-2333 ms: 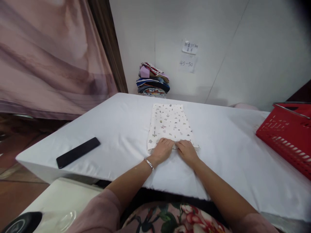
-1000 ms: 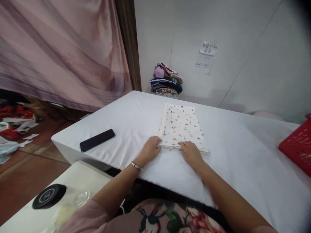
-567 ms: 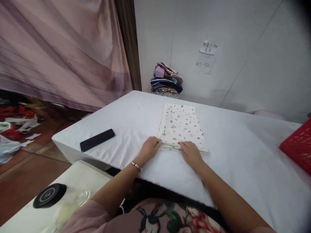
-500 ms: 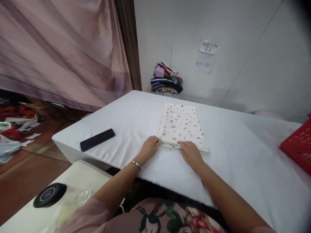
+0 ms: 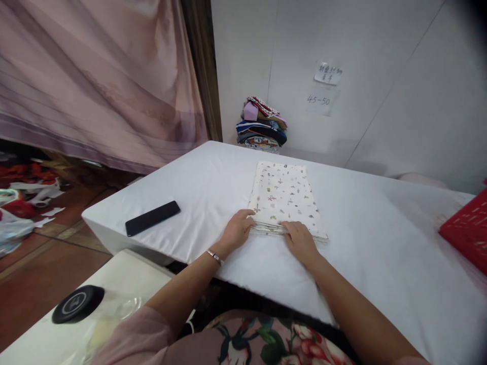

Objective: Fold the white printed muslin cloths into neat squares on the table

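Observation:
A white cloth (image 5: pixel 285 192) with a small scattered print lies folded in a flat rectangle on the white-covered table (image 5: pixel 205 187). Its layered edges face me. My left hand (image 5: pixel 238 229), with a silver bracelet at the wrist, is closed on the near left corner, the index finger over the top. Along the same near edge, right of the middle, my right hand (image 5: pixel 300 242) grips the layers between thumb and fingers. The fingertips under the cloth are hidden.
A black phone-like slab (image 5: pixel 152 218) lies to the left. Folded fabrics (image 5: pixel 262 124) are stacked by the wall. At the right stands a red plastic basket (image 5: pixel 467 228). Lower left, a white surface (image 5: pixel 125 274) carries a black round object (image 5: pixel 78 304). A pink curtain (image 5: pixel 102 76) hangs left.
My left hand has shifted slightly up at the corner, its index finger now lifted farther over the cloth. My right hand and the cloth have hardly moved.

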Tool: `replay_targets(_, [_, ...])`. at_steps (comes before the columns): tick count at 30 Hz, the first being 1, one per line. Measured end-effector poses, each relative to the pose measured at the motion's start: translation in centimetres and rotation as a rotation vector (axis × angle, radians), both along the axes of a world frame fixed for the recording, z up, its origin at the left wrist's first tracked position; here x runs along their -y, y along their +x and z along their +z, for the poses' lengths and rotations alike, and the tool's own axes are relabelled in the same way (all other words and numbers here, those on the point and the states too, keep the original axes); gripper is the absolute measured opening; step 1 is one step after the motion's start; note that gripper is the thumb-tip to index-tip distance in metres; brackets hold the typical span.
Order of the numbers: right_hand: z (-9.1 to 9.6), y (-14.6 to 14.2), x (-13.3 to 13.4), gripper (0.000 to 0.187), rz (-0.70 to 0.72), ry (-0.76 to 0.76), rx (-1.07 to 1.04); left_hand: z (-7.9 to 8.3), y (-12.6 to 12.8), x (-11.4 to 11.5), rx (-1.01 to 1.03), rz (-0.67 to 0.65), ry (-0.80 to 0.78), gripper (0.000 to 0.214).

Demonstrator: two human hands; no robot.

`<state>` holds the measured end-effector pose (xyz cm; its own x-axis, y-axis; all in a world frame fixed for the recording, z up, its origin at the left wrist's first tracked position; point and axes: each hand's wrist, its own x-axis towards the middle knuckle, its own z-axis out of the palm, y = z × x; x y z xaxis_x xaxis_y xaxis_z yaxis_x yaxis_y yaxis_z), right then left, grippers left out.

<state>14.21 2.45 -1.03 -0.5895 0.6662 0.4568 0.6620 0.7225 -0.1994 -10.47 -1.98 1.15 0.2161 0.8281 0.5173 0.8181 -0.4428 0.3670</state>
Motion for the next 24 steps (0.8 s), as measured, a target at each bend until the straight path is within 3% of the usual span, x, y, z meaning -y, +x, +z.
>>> replay_targets(15, [-0.1,0.2,-0.1,0.03,0.008,0.012,-0.001,2.4,1.8,0.1,-0.555,0.12,-0.133,0.023])
replay_targets(24, [-0.2,0.2,-0.1,0.029,0.028,0.024,-0.013,3.3,2.8,0.0,-0.637,0.134,-0.241,0.022])
